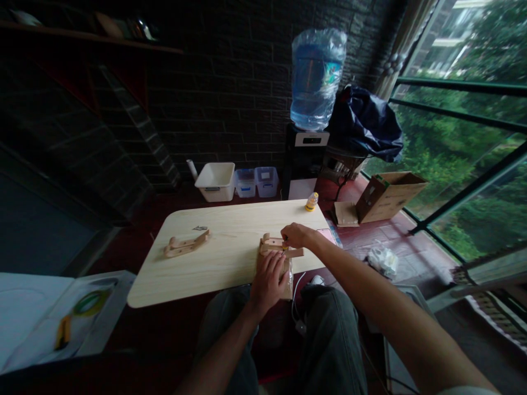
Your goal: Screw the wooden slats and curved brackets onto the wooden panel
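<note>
While left hand [269, 277] lies over near side of wooden frame [296, 253], right hand [297, 236] bends fingers down at far side, by small yellow piece [285, 248]. Whether either hand grasps anything: cannot tell. Frame on brown box [287, 292], at near edge of table [230, 247], right of middle. Second wooden frame [187, 245] at left, small dark pieces [200, 228] just beyond. Bottle [312, 202] at far right corner.

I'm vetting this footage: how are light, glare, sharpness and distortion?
In the head view, daylight enters by the green-framed window, the dark brick wall sinks into shadow, glints mark the clear plastic wrap on the blue water bottle, shapes stretch toward the edges, and fine detail beneath the bare right hand is too soft to read.
</note>
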`<state>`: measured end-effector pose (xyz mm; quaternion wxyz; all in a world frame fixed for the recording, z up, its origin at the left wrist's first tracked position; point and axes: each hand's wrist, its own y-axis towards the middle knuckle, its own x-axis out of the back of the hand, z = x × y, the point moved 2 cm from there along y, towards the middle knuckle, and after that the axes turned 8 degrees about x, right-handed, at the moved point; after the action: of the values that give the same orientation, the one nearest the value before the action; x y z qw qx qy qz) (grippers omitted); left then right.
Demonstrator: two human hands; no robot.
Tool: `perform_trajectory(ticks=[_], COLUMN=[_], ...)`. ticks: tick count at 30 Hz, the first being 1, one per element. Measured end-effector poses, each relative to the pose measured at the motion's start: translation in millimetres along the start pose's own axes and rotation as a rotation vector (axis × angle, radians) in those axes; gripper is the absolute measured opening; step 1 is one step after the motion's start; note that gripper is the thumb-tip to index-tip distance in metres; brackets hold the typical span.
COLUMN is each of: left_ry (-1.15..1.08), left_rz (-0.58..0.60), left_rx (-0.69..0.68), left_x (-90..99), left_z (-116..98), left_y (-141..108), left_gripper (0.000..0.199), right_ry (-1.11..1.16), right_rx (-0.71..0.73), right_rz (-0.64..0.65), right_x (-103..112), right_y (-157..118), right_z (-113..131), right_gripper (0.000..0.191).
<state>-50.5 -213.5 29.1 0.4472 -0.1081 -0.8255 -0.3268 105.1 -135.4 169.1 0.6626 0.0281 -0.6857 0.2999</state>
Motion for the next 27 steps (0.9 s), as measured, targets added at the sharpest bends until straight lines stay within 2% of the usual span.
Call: perform_trajectory(ticks=[8,11,18,27], left_ry=[-0.011,-0.009,0.005,-0.003], left_rz=[-0.014,-0.011,0.003,-0.024], left_rx=[-0.02,-0.015,-0.005,-0.021], left_x=[0.6,-0.6,-1.0,-1.1], left_z=[0,1,2,3], left_y=[-1,-1,-2,-2], left_gripper=[0.055,0.054,0.051,0.05], right_ry=[-0.004,0.057,0.011,-0.005], right_rx=[-0.097,-0.113,0.006,-0.042], right_rz=[0.066,0.07,-0.01,-0.003], right_x=[-5,-1,4,-7], right_y=[6,-1,-9,4], right_z=[-2,3,12,0], right_gripper=[0.05,0.048,0.031,0.048])
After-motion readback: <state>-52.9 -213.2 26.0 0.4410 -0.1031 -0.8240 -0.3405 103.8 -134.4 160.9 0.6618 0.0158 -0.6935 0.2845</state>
